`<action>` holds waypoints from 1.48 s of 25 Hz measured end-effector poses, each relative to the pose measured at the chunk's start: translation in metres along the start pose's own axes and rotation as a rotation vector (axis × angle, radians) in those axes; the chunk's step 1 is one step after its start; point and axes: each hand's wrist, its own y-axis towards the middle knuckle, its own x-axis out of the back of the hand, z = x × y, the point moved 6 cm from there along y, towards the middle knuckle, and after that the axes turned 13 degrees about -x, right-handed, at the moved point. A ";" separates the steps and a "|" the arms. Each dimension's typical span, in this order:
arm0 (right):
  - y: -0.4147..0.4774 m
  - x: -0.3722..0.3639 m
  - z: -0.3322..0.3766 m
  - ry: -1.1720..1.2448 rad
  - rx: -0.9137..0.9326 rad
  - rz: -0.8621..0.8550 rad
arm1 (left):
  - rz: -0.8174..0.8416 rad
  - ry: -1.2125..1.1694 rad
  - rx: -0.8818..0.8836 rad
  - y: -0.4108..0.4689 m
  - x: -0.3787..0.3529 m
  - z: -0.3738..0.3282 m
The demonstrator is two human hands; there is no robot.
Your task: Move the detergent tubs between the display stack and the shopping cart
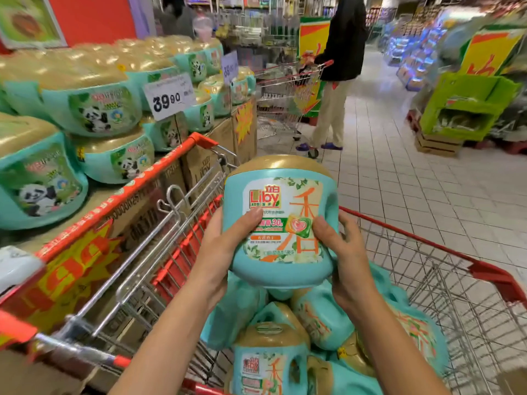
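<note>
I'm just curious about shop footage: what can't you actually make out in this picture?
Head view only:
1. Count of the tubs in the cart: the held tub covers some; the bottom edge cuts others off.
2. The farther price sign: blurred, not surely readable.
3. The held tub's small print: too small, partly under the left hand and right hand.

The aisle is floored with pale square floor tiles [413, 181], on which a soft sheen is seen. A flat red wall panel [91, 18] is seen at the upper left. On the right, a bright green cardboard display stand [467, 106] is set on the floor below a yellow and red sale sign [490, 52]. Further back, what appears to be blue-lit shelving [413, 58] is ranged along the aisle, heavily blurred. A person in a dark jacket and beige trousers [345, 38] is seen beside a red-handled wire trolley [285, 89].
</note>
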 end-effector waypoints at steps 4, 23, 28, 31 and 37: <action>-0.002 -0.036 0.010 -0.024 0.025 0.127 | -0.086 -0.025 -0.089 -0.008 0.020 -0.034; -0.186 -0.282 -0.106 -0.172 -0.238 0.958 | -0.835 0.272 -0.538 -0.305 0.159 -0.208; -0.291 -0.358 -0.188 -0.179 -0.289 1.096 | -0.956 0.432 -0.559 -0.427 0.227 -0.260; -0.357 -0.403 -0.242 -0.173 -0.335 1.131 | -1.011 0.550 -0.533 -0.499 0.278 -0.297; -0.441 -0.487 -0.310 -0.323 -0.239 1.209 | -1.053 0.703 -0.495 -0.588 0.380 -0.353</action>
